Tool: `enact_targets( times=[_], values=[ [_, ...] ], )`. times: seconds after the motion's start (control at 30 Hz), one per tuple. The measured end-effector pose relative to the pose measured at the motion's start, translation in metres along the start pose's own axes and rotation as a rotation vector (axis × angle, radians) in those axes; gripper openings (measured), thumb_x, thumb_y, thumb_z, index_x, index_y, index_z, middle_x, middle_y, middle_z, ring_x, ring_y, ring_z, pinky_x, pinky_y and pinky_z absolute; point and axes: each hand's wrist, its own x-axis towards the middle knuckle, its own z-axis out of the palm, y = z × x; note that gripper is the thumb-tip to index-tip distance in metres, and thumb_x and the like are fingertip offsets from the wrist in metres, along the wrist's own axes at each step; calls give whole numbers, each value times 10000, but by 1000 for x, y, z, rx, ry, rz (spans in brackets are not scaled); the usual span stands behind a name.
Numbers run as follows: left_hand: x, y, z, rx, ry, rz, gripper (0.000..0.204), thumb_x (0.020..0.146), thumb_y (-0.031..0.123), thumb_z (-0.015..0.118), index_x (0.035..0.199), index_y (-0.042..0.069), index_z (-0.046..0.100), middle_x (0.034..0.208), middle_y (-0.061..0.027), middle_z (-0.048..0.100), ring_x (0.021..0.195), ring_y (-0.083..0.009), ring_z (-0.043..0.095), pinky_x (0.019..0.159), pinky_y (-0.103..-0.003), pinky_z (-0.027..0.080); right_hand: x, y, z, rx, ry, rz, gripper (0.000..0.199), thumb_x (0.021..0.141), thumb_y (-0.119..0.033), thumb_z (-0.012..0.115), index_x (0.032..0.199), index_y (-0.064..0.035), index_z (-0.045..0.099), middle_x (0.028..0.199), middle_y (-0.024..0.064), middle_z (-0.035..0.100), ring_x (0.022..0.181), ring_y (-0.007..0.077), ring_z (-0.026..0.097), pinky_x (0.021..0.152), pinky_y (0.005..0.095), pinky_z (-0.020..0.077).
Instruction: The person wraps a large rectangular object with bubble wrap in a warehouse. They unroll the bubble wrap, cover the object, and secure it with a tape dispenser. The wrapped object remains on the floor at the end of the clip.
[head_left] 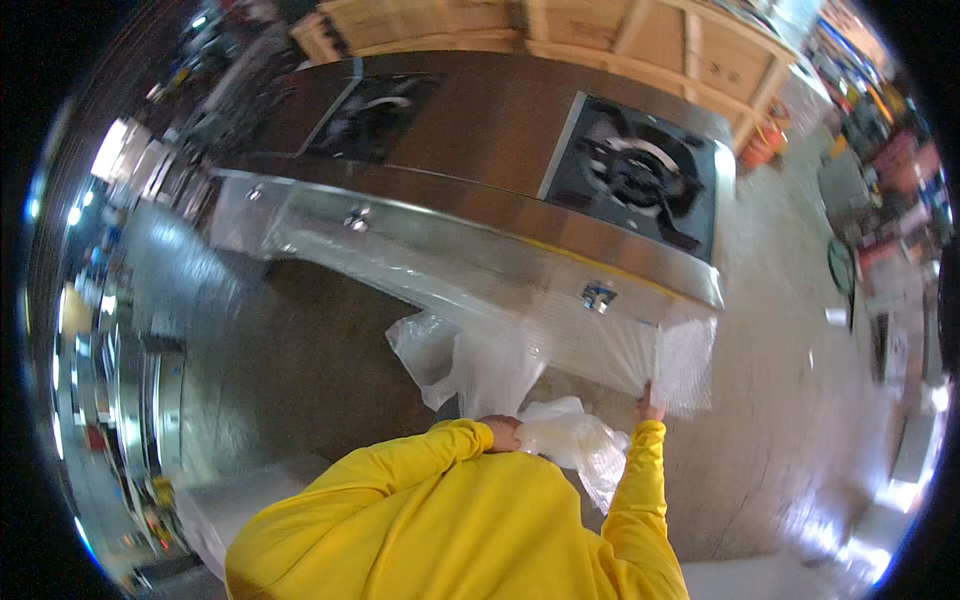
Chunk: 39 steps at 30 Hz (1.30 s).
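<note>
A long stainless-steel stove counter [470, 130] stands in front of me, with a round black gas burner [640, 170] set in its right end. Clear bubble wrap [610, 350] covers the lower front and hangs round the right corner. My right hand [650, 406] is closed on the wrap's lower edge near that corner, a finger pointing up along it. Close to my body, my left hand [502, 433] is closed against the loose, bunched wrap; its fingertips are partly hidden. More crumpled wrap trails down between my hands.
A second burner [375, 115] sits at the counter's left end. Control knobs [599, 297] stick out of the front panel. Wooden crates [600, 35] stand behind the counter. A roll of wrap [245, 505] lies at the lower left. Clutter lines the far right.
</note>
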Motion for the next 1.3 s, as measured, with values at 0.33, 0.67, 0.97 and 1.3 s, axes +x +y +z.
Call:
enact_targets(
  times=[0.33, 0.67, 0.97, 1.3],
  values=[
    [-37, -56, 29, -163, 307, -18, 490, 769, 365, 558, 1186, 112, 606, 1188, -186, 608, 1089, -377, 575, 969, -458, 426, -49, -42, -10, 201, -268, 244, 502, 840, -502, 639, 1100, -89, 522, 836, 57, 564, 675, 160, 498, 557, 364, 385],
    [-138, -83, 4, 46, 350, 173, 498, 736, 386, 636, 1177, 156, 620, 1107, -163, 649, 1032, -343, 613, 901, -466, 470, -338, -183, 116, -854, -360, -1257, 750, 646, -251, 762, 1322, -112, 468, 1142, 132, 588, 1113, 354, 533, 1001, 568, 345],
    [-222, -212, 17, 9, 1076, 444, 450, 706, 348, 718, 1123, 208, 628, 1044, -71, 671, 953, -292, 624, 850, -471, 438, -460, -305, 60, -733, -117, -1503, 422, 697, -254, 665, 1065, -48, 653, 986, 172, 674, 790, 339, 651, 682, 440, 524],
    [-255, -288, 38, -243, 1362, 816, 304, 617, 210, 734, 905, 131, 682, 932, -75, 678, 900, -260, 644, 840, -376, 479, -705, -454, -1, -466, -349, -1834, 386, 745, -362, 662, 946, -32, 654, 790, 130, 638, 671, 274, 601, 678, 378, 478]
  ],
)
